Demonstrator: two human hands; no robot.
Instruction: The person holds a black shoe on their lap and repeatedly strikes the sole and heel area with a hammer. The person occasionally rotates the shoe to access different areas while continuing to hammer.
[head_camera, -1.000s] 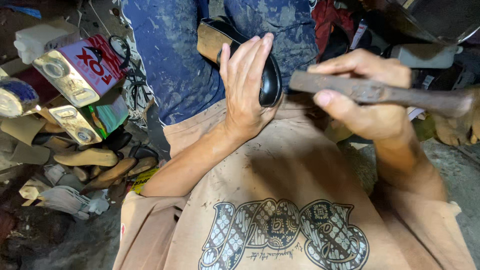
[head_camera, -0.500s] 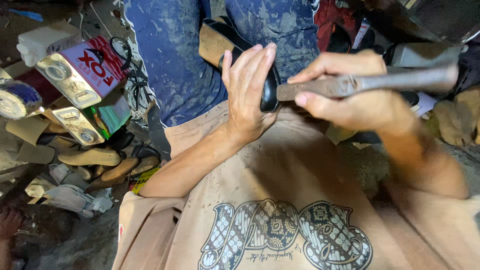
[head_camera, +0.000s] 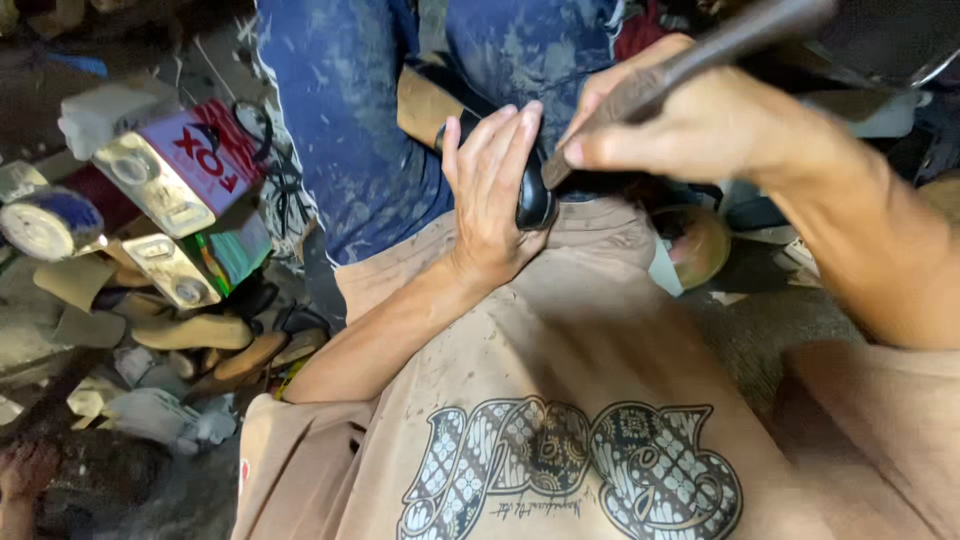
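My left hand (head_camera: 490, 190) lies flat over a black shoe (head_camera: 533, 207) and presses it against my lap. The shoe's tan inner part (head_camera: 425, 105) sticks out behind the fingers. My right hand (head_camera: 700, 130) grips a dark, worn tool handle (head_camera: 720, 45) that slants up to the right. The tool's lower end touches the shoe's black edge just beside my left fingertips. The tool's working end is hidden behind my hands.
Blue stained trousers (head_camera: 350, 120) and a tan printed shirt (head_camera: 560, 470) fill the middle. Metal tins (head_camera: 180, 165) and a round can (head_camera: 45, 222) are piled at the left, above several tan shoe soles (head_camera: 195, 332) and scraps on the floor. Cluttered objects lie at the right (head_camera: 700, 245).
My right hand has swung the tool from lying level to slanting steeply, its far end raised and its near end down at the shoe. My left hand stays on the shoe.
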